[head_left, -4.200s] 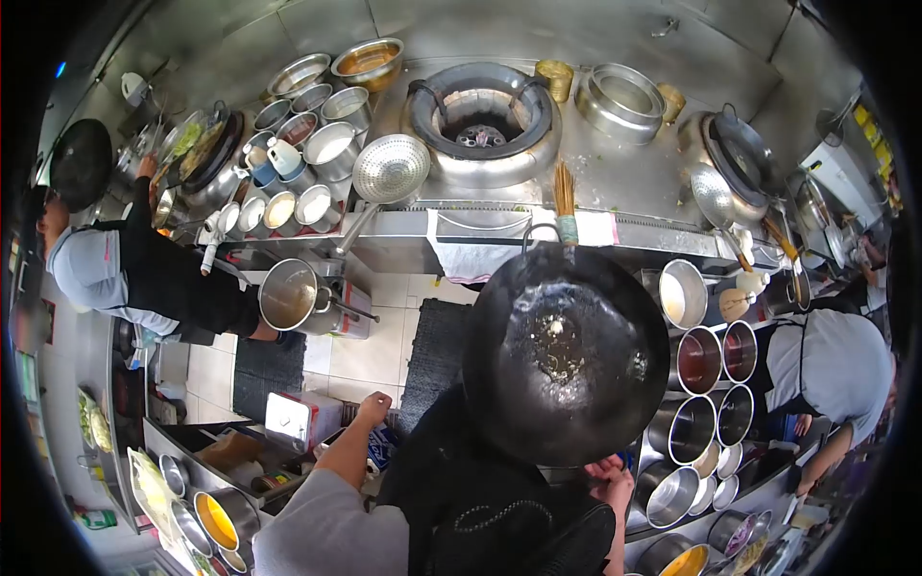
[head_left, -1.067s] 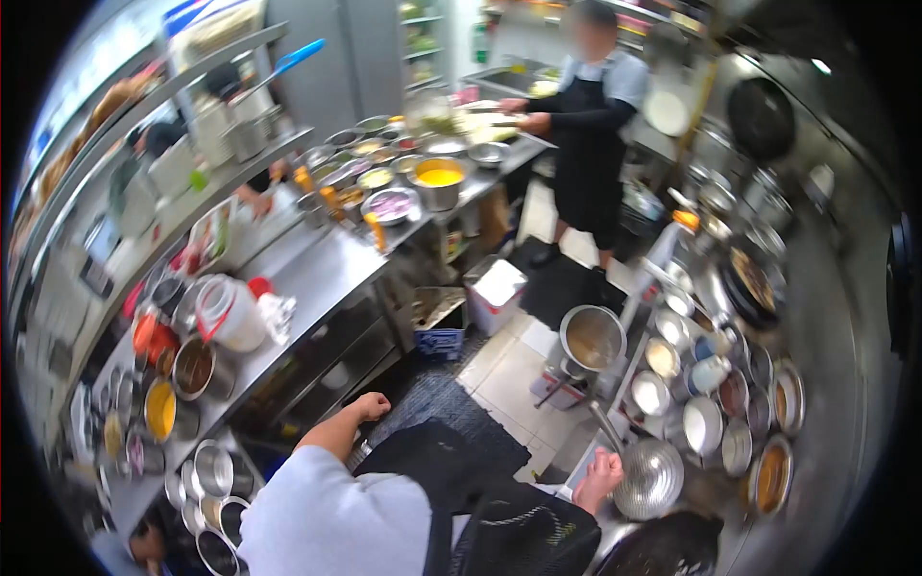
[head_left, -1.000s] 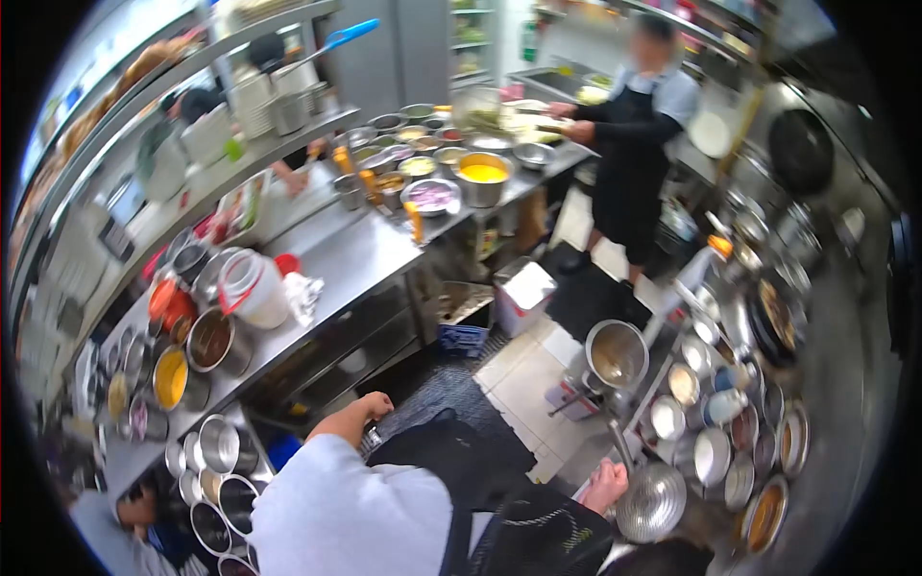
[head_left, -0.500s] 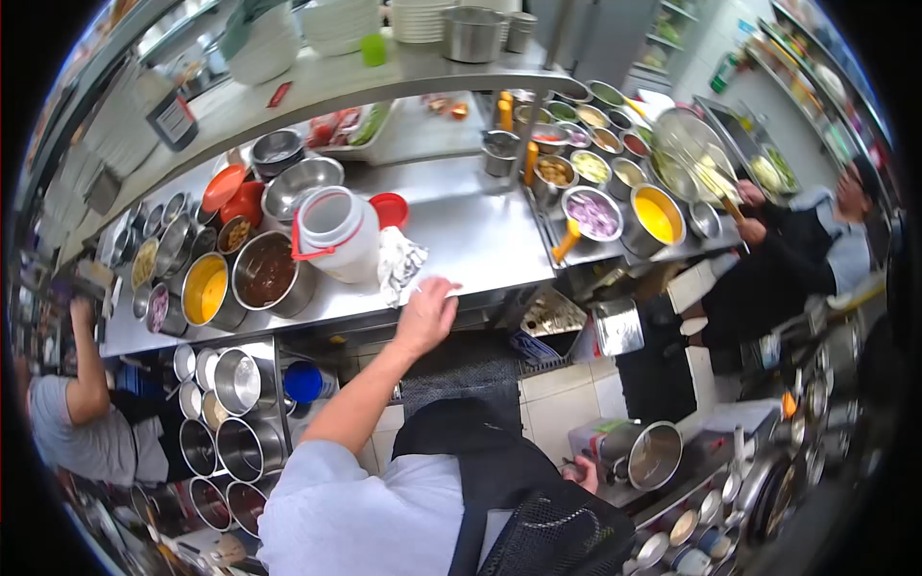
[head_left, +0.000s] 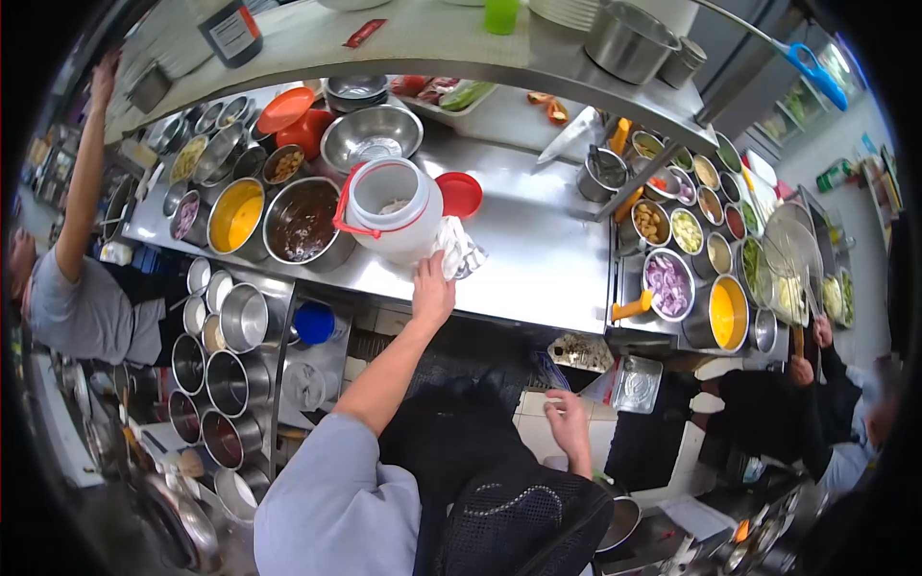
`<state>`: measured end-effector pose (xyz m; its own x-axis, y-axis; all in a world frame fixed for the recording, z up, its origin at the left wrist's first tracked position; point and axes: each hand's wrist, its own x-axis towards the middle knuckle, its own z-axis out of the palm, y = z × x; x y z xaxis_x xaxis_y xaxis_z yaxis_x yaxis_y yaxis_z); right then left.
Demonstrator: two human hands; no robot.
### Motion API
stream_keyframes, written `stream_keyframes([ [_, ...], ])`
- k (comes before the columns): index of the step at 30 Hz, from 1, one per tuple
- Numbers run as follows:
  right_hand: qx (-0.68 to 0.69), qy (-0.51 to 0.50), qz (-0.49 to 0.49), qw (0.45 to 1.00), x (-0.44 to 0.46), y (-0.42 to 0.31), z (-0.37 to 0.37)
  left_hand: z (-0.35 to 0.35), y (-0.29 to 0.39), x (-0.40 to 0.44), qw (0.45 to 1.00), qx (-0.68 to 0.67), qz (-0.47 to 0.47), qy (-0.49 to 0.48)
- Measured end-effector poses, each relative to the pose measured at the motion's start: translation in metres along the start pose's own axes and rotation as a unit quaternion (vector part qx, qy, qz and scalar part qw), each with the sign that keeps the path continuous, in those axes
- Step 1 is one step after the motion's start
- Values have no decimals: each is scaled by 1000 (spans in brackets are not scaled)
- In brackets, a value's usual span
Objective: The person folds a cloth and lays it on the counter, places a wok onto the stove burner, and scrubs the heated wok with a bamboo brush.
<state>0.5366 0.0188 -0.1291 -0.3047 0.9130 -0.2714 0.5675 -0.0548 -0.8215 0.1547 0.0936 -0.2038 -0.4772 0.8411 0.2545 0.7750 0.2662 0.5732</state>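
Note:
My left hand (head_left: 434, 293) reaches over the counter's front edge, its fingertips on a crumpled white cloth (head_left: 455, 252); whether they grip it is hard to tell. Against the cloth stands a large white plastic jar (head_left: 396, 211) with a red handle, its mouth open. A red lid (head_left: 459, 195) lies just right of the jar. My right hand (head_left: 567, 420) hangs in the air over the floor, fingers apart and holding nothing.
Left of the jar are pots of dark sauce (head_left: 305, 228) and yellow liquid (head_left: 236, 217). A shelf (head_left: 432, 48) crosses above the steel counter (head_left: 538, 259). Bowls of chopped ingredients stand at the right. One person works at the far left, another with a strainer (head_left: 789, 252) at the right.
The view has swung from the stove to the counter. My left hand has moved forward onto the cloth. My right hand has left the ladle's side and risen into clearer view.

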Motion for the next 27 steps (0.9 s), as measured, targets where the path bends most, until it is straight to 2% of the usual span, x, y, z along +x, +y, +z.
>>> stream_keyframes([
  [1,1,-9,-11,1000,12,5,5,5,2,1,996,-73,-40,-11],
  [2,45,-54,-14,997,21,11,12,1,7,2,997,-67,-43,-1],
  [4,88,-101,-29,991,47,-1,13,-8,18,10,983,-120,-52,-130],
  [6,52,-145,0,988,78,-37,-1,-8,22,17,980,-153,-10,-126],
  [7,56,-143,-31,988,100,-30,-1,-8,24,20,976,-168,-8,-138],
  [8,45,-139,-68,987,121,-35,-3,-20,37,21,978,-176,28,-108],
  [10,6,-153,-2,988,158,-75,-10,-38,52,22,976,-175,65,-112],
  [12,198,-131,103,966,192,-109,7,-49,60,22,958,-225,131,-122],
  [13,271,-159,175,933,205,-129,13,-51,63,23,943,-265,144,-143],
  [14,270,-162,180,932,216,-130,26,-51,65,24,924,-305,157,-166],
  [16,507,-186,243,805,239,-125,52,-48,73,27,885,-394,126,-212],
  [17,506,-126,231,821,243,-123,65,-47,66,30,879,-393,93,-253],
  [18,502,-122,242,821,247,-119,73,-44,59,33,876,-399,85,-258],
  [20,514,17,137,846,251,-114,80,-45,54,41,859,-484,28,-164],
  [22,520,75,140,839,252,-157,75,-64,51,52,862,-462,30,-205],
  [24,416,101,110,897,258,-181,72,-98,65,63,915,-324,119,-210],
  [25,333,111,58,935,263,-168,70,-119,69,79,908,-325,179,-192],
  [26,332,124,60,933,269,-158,69,-142,68,96,903,-332,186,-199],
  [27,167,136,-5,976,272,-149,67,-166,62,113,909,-284,256,-169],
])
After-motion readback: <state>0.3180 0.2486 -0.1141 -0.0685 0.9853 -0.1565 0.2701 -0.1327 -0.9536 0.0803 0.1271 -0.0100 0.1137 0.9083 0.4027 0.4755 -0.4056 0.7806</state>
